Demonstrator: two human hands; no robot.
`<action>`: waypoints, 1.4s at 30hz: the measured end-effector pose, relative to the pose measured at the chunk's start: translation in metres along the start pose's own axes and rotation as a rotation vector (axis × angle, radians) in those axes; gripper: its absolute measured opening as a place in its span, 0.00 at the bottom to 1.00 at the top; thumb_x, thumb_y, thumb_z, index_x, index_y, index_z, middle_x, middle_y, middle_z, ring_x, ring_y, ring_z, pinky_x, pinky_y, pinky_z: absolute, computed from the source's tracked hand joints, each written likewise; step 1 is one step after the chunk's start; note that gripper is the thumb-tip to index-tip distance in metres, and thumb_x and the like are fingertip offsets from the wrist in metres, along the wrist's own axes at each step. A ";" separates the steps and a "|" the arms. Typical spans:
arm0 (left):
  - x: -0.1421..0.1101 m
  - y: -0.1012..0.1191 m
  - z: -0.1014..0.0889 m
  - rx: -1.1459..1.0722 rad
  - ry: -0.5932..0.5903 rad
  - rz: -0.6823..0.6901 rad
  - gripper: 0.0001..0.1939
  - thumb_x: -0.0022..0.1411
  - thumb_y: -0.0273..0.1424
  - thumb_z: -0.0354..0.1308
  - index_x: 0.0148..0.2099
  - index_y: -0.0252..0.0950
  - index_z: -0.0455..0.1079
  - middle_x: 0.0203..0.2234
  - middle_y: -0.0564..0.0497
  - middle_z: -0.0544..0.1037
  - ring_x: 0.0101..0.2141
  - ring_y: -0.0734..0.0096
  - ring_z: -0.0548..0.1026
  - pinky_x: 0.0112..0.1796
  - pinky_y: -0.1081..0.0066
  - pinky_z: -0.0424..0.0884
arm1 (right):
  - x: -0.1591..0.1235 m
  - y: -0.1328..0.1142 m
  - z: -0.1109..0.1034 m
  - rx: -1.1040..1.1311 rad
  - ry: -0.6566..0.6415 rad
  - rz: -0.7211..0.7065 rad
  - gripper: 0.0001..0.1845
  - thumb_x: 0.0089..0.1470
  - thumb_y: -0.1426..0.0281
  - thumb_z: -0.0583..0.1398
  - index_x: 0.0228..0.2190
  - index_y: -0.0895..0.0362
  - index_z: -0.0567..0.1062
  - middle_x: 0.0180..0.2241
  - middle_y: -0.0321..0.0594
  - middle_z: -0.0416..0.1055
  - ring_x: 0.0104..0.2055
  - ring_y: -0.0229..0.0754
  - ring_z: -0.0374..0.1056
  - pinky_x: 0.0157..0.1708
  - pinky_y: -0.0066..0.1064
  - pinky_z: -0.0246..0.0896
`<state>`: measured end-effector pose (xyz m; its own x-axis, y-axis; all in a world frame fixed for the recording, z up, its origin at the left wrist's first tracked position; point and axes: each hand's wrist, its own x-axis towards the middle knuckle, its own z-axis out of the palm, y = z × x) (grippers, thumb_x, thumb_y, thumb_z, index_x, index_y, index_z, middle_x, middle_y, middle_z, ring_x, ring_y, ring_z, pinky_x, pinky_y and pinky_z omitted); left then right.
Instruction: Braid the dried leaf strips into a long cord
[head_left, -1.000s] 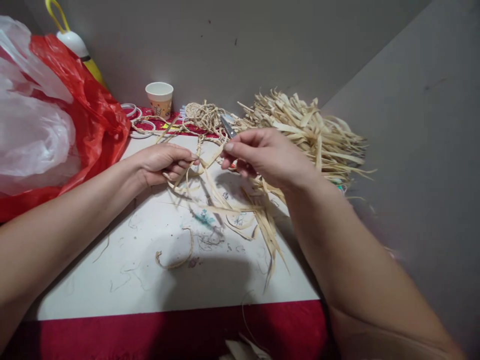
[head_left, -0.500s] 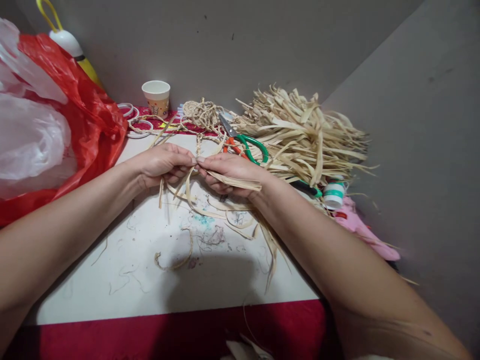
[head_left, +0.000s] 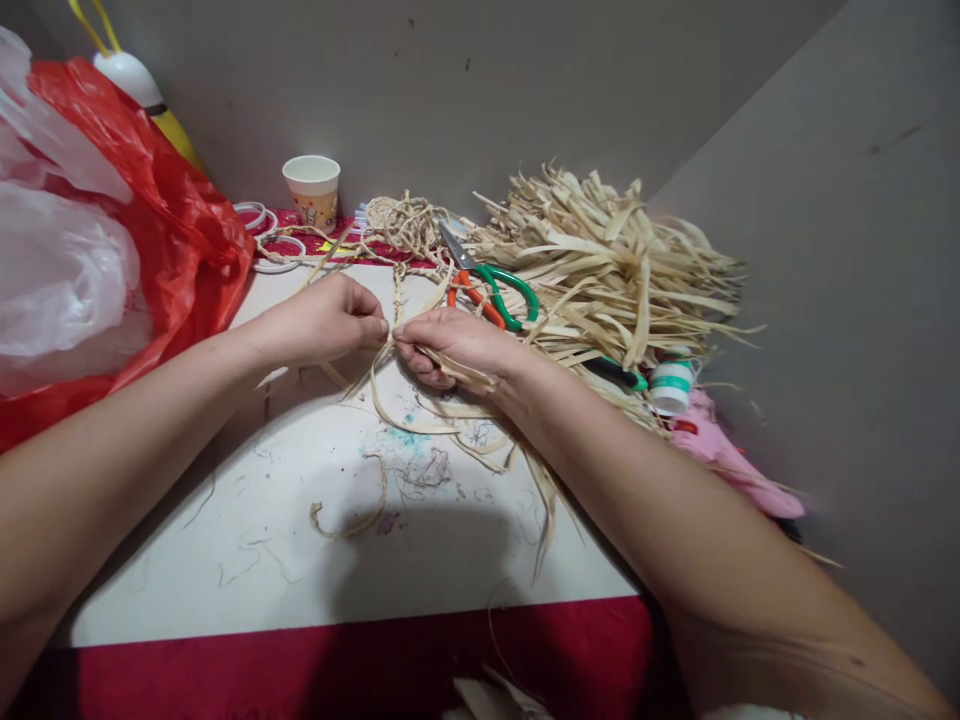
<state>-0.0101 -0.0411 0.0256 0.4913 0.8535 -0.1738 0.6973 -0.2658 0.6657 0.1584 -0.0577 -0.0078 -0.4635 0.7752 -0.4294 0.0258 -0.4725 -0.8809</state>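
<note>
Over the middle of a white board [head_left: 225,560], both hands meet at the near end of a braided straw cord [head_left: 398,290]. My left hand [head_left: 330,320] is closed, thumb and forefinger pinching at the end of the braid. My right hand [head_left: 450,345] pinches the same spot from the other side, its remaining fingers curled around a flat straw strip [head_left: 457,370] that runs back across the palm. Loose straw strips [head_left: 405,420] hang below the fingers onto the board. Exactly which strand each fingertip grips is hidden.
Behind my right hand lie green-handled scissors [head_left: 510,295] and a big bundle of dry straw [head_left: 600,260]. A white and teal spool [head_left: 670,387] and pink cloth [head_left: 720,445] are at right. A paper cup [head_left: 312,190] stands at the back; a red plastic bag [head_left: 195,240] fills the left.
My left hand has turned over, its back now facing up and its fingers curled more. My right hand keeps its pinch at the braid. The view has shifted slightly.
</note>
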 end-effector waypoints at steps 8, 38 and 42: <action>-0.017 0.018 0.016 0.591 0.072 0.100 0.18 0.61 0.34 0.42 0.33 0.34 0.72 0.24 0.45 0.75 0.24 0.68 0.70 0.24 0.70 0.57 | -0.002 0.000 0.005 0.091 0.073 -0.026 0.14 0.52 0.78 0.52 0.17 0.61 0.66 0.10 0.32 0.58 0.09 0.29 0.52 0.08 0.20 0.44; -0.029 0.011 -0.053 -0.026 -0.368 -0.042 0.07 0.53 0.31 0.55 0.30 0.37 0.73 0.17 0.53 0.74 0.16 0.76 0.65 0.20 0.75 0.58 | 0.003 -0.002 -0.016 0.246 -0.063 -0.117 0.09 0.54 0.73 0.57 0.23 0.62 0.68 0.09 0.23 0.48 0.09 0.25 0.41 0.08 0.16 0.36; -0.016 -0.013 -0.058 -0.300 -0.308 -0.168 0.11 0.54 0.32 0.55 0.39 0.36 0.74 0.24 0.48 0.79 0.17 0.75 0.69 0.23 0.73 0.64 | 0.004 -0.001 -0.019 0.250 -0.083 -0.112 0.09 0.53 0.72 0.58 0.23 0.62 0.68 0.09 0.23 0.48 0.09 0.25 0.41 0.08 0.16 0.37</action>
<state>-0.0573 -0.0256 0.0621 0.5484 0.6884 -0.4748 0.6208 0.0453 0.7827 0.1732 -0.0460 -0.0125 -0.5224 0.7963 -0.3049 -0.2445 -0.4825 -0.8411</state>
